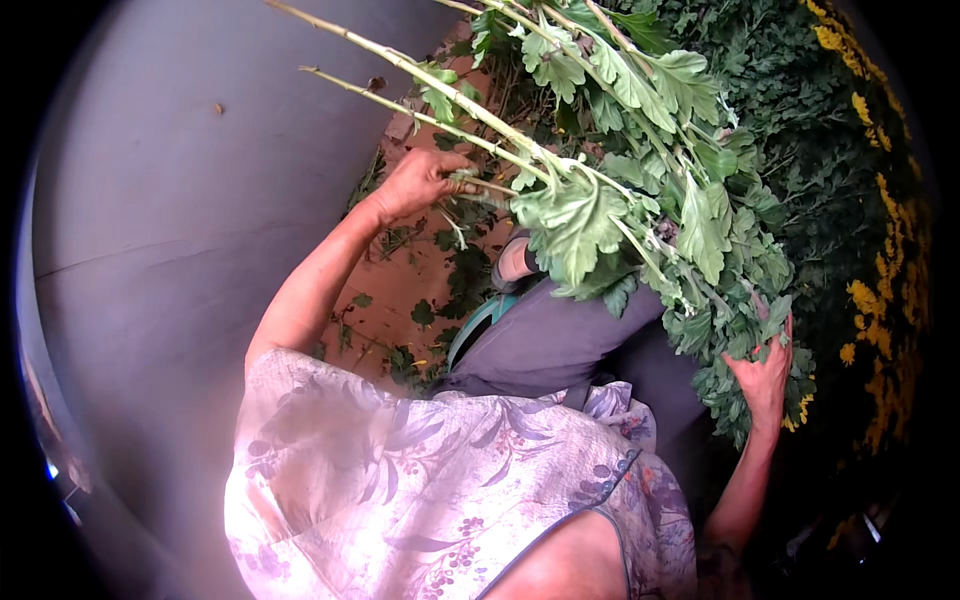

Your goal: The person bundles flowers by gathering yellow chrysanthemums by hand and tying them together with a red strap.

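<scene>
A bunch of leafy, chrysanthemum-like stems (pixel 517 139) lies slantwise over my lap, its bare cut ends pointing up and to the left. My left hand (pixel 424 180) pinches a thin stem (pixel 491 185) at the lower side of the bunch, and some leaf bits blur by the fingers. On the other side, my right hand (pixel 765 367) grips the leafy end of the bunch (pixel 720 315) from below, its fingers partly hidden among the leaves. A few yellow petals (pixel 799 412) show beside that wrist. Large lobed leaves (pixel 581 225) hang over my knee.
Along the right lies a big heap of cut plants (pixel 750 67) with yellow flowers (pixel 874 307) at its outer edge. Fallen leaves and stems litter the reddish floor (pixel 390 300). A grey surface (pixel 187 187) rises at left. A teal-edged object (pixel 480 322) sits beside my leg (pixel 555 330).
</scene>
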`<state>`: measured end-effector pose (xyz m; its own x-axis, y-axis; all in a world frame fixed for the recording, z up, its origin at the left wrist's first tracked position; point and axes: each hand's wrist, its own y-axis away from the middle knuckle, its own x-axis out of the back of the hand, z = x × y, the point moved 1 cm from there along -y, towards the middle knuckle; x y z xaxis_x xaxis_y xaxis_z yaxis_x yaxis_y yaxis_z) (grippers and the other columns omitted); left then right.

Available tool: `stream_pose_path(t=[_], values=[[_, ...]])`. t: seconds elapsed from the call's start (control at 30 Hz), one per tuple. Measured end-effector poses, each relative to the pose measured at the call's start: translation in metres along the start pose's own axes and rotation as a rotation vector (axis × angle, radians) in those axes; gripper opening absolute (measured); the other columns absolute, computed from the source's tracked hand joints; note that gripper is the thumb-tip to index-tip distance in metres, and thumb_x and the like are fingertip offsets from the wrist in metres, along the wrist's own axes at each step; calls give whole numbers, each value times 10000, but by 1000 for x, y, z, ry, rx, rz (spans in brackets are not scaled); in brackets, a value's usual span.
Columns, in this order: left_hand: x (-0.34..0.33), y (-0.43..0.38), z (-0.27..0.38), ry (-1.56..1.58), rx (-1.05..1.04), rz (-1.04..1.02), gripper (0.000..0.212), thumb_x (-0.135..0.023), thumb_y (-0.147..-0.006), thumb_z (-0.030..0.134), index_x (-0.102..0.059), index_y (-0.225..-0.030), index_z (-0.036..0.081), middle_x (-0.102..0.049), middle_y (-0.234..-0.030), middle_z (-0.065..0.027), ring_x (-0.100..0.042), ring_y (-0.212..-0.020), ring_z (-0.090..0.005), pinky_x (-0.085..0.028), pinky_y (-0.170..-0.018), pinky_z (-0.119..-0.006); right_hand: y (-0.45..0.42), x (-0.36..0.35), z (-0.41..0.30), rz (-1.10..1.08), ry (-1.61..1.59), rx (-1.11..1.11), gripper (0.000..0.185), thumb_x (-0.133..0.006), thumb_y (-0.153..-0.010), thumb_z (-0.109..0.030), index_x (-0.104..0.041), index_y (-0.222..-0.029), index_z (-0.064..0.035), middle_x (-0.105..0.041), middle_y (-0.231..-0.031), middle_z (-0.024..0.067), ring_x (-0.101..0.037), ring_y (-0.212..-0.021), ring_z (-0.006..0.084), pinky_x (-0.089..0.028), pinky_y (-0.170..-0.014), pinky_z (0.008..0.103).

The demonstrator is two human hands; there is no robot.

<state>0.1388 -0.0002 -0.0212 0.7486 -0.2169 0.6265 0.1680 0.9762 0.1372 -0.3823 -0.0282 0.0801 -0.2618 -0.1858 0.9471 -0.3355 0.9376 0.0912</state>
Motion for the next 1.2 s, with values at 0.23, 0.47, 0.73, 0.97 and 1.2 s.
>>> stream_pose_path(t=[0.23, 0.47, 0.73, 0.97, 1.2], values=[[19, 43, 41, 875, 359, 133, 246, -684, -796, 229, -602, -896, 20, -584, -684, -11, -542, -574, -57, -425, -503, -173, 6, -1, 15, -27, 10, -21, 894, -795, -556, -190, -385, -1324, 16, -321, -1380, 284, -309, -1290, 408, -276, -1056, 449], [14, 67, 56, 979, 195, -71, 713, -742, -578, 590, -531, -951, 19, -508, -686, 13, -470, -622, -64, -351, -542, -203, 10, -4, 21, 14, -40, -38, 892, -797, -562, -179, -378, -1328, 2, -348, -1377, 246, -350, -1262, 401, -301, -1038, 441], [17, 75, 138, 1009, 139, 769, 471, -693, -728, 205, -458, -1097, 32, -552, -609, -48, -556, -540, -137, -426, -498, -267, 13, -11, 46, -19, -4, 4, 723, -760, -582, -95, -448, -1221, 33, -485, -1200, 222, -511, -1030, 352, -420, -871, 411], [64, 157, -101, -92, 626, 629, 594, -722, -724, 257, -507, -1214, -2, -585, -1133, -152, -598, -960, -272, -477, -844, -358, 4, 0, 15, 20, 2, -27, 779, -772, -583, -181, -449, -1274, -21, -387, -1334, 239, -341, -1261, 399, -302, -1034, 468], [5, 84, 14, -209, 206, 730, 560, -750, -715, 210, -537, -1208, 52, -490, -1276, -177, -446, -1203, -323, -387, -993, -389, 8, -4, 4, 88, 112, 9, 870, -809, -535, -254, -435, -1275, 10, -372, -1352, 245, -321, -1267, 423, -268, -1051, 497]])
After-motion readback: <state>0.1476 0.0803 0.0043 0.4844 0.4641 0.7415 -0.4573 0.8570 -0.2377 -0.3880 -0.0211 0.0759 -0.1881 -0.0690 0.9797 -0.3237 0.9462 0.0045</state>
